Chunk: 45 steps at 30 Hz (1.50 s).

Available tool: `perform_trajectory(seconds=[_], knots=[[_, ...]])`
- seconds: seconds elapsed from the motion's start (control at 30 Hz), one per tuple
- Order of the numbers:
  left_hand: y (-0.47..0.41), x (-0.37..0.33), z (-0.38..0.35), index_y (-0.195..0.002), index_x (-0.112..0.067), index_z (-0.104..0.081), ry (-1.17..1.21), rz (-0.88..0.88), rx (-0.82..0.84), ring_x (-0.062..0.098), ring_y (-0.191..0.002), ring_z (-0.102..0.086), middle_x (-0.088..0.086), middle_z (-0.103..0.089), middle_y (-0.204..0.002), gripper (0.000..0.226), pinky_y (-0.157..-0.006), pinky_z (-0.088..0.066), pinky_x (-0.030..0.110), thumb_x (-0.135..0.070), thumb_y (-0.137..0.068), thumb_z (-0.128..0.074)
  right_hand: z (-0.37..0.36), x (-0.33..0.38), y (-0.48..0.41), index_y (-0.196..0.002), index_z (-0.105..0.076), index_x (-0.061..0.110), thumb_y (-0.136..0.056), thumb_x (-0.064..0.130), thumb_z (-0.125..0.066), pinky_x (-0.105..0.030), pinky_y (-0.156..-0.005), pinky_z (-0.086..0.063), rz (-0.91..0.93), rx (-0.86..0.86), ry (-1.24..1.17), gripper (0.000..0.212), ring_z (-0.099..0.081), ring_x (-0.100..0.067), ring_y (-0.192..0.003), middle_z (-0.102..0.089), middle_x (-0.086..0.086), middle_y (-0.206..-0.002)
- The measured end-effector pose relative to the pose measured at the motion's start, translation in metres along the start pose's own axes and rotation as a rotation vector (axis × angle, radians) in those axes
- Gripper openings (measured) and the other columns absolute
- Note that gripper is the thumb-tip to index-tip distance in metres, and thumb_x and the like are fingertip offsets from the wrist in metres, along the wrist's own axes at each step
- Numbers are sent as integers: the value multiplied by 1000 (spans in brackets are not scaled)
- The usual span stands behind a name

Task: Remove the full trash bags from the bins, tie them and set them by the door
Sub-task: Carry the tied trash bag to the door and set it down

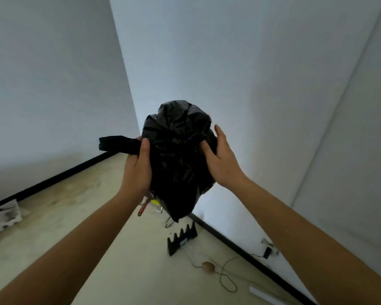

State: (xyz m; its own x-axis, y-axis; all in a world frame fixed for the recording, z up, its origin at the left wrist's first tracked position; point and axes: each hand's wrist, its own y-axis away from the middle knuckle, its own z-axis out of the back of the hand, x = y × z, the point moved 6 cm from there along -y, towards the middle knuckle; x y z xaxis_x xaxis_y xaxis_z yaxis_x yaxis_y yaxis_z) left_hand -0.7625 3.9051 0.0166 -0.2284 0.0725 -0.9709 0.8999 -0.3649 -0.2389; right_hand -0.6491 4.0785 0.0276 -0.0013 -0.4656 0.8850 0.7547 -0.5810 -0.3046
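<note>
A full black trash bag (176, 150) hangs in the air in front of me, in a room corner, held between both hands. My left hand (138, 170) grips the bag's left side and pinches a flat black strip of the bag (117, 144) that sticks out to the left. My right hand (220, 159) presses against the bag's right side with its thumb hooked into the gathered plastic and its fingers spread. The bag's top is bunched into folds. No bin is in view.
White walls meet in a corner behind the bag, with black baseboard (240, 245) along the floor. On the pale floor lie a black spiked plastic piece (182, 237), loose wire (224, 276), a red-handled tool (143, 209), a white tube (266, 297) and egg-carton-like packaging (2, 216).
</note>
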Motion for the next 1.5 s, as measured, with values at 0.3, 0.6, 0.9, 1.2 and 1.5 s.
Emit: perform_trajectory(seconds=[0.3,0.6,0.9,1.2,1.5], knots=[[-121,64,221,-122,-29,-61,-28,59,-277,1,-110,-62,-10,-68,-117,34,-91,-47,22,-48,-106,-38,-271,44,-114,-150,-30,33,-102,46,-46,-23,-98,-29,77,307,-148,53,-38,2,-117,-40,29,-121],[-287,140,347,-121,-29,-63,-132,99,-458,10,-110,-64,-5,-70,-115,40,-100,-51,37,-55,-103,-39,-476,32,-257,-116,-40,67,-101,50,-47,-20,-99,-41,145,450,-240,24,-49,15,-116,-54,40,-118],[-526,157,418,-122,-27,-60,-194,60,-432,10,-109,-66,-2,-70,-115,37,-101,-52,37,-50,-105,-37,-619,49,-474,-122,-36,59,-103,43,-46,-13,-96,-34,163,491,-307,27,-45,22,-111,-48,44,-114],[-722,231,484,-121,-23,-61,-116,71,-420,13,-110,-67,1,-71,-116,38,-101,-52,41,-49,-105,-38,-752,25,-634,-129,-37,52,-103,44,-46,-8,-91,-31,146,498,-250,30,-40,31,-105,-44,47,-111],[-975,307,529,-113,-31,-65,-44,51,-240,11,-108,-67,-3,-72,-112,29,-99,-52,38,-47,-105,-41,-868,1,-831,-152,-28,29,-104,40,-44,-4,-93,-28,116,356,-140,52,-36,9,-118,-38,40,-119]])
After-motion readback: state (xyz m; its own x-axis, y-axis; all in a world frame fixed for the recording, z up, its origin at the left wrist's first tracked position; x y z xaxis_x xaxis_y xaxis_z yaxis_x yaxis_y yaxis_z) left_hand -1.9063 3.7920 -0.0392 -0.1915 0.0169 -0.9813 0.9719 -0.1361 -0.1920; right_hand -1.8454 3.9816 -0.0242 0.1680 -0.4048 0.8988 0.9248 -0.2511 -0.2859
